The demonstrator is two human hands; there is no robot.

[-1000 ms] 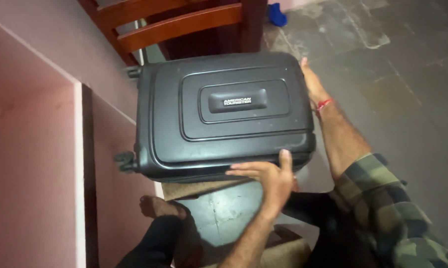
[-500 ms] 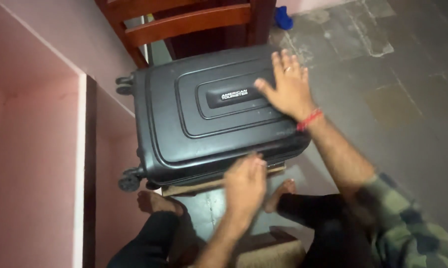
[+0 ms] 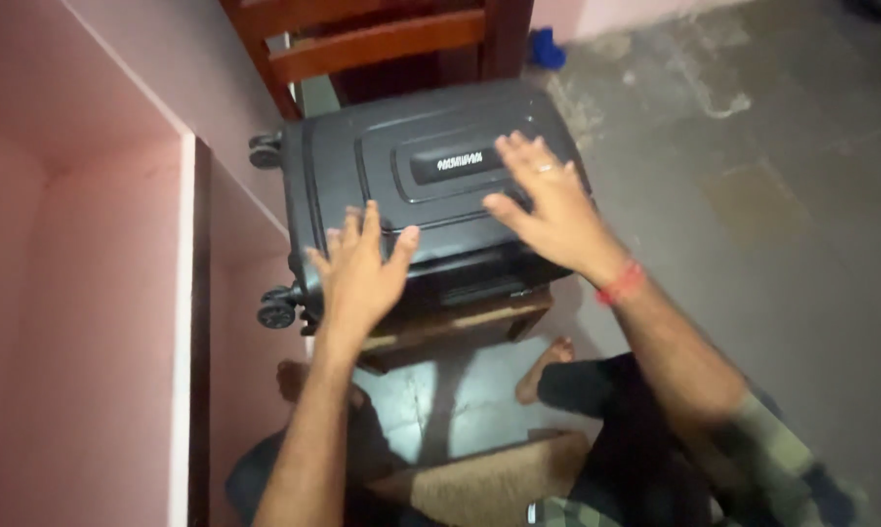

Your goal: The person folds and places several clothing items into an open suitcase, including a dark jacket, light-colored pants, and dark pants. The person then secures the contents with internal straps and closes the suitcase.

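Note:
A black hard-shell suitcase lies flat on a low wooden stool, its wheels pointing left. My left hand hovers over the suitcase's near left part with fingers spread, holding nothing. Over the lid's right side is my right hand, also spread, with a ring and a red thread at the wrist. Whether either palm touches the lid is unclear.
A red-brown wooden chair stands just behind the suitcase. A pink wall with a recess runs along the left. Grey stone floor spreads to the right. My bare feet rest below the stool. A blue object lies on the floor.
My left hand came off the suitcase's near edge and rose over its near left part, fingers spread. My right hand went from the right side to above the lid.

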